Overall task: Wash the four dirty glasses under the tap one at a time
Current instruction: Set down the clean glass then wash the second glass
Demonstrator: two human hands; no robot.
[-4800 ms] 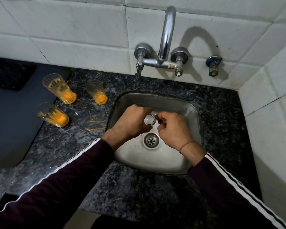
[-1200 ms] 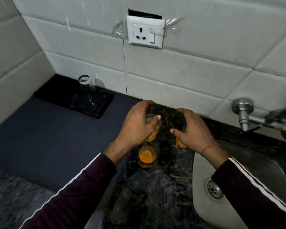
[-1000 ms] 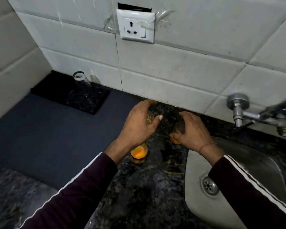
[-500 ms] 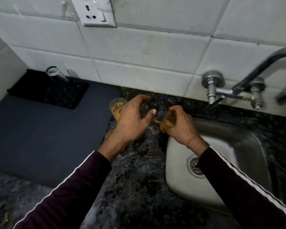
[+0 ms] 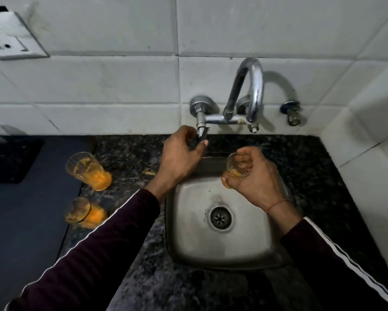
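- Two dirty clear glasses with orange residue are left on the speckled dark granite counter, near its left edge beside the dark blue mat: the rear dirty glass stands upright, the front dirty glass looks tipped but it's too blurry to call.
- What's new: half a second ago both hands were over that cluster of glasses on the counter; now they're at the square steel sink.
- The right hand has its fingers wrapped around a small clear glass streaked with orange, held over the sink's back right corner, tilted with the rim towards the left.
- The left hand has gone to the left tap handle, with thumb and fingers curled around the lever.
- No water is running from the curved chrome spout yet.
- So this looks like the start of another wash: the water probably goes on next, and the glass likely needs shifting under the spout.
- A washed glass isn't clearly visible here; something blurry sits at the far left.
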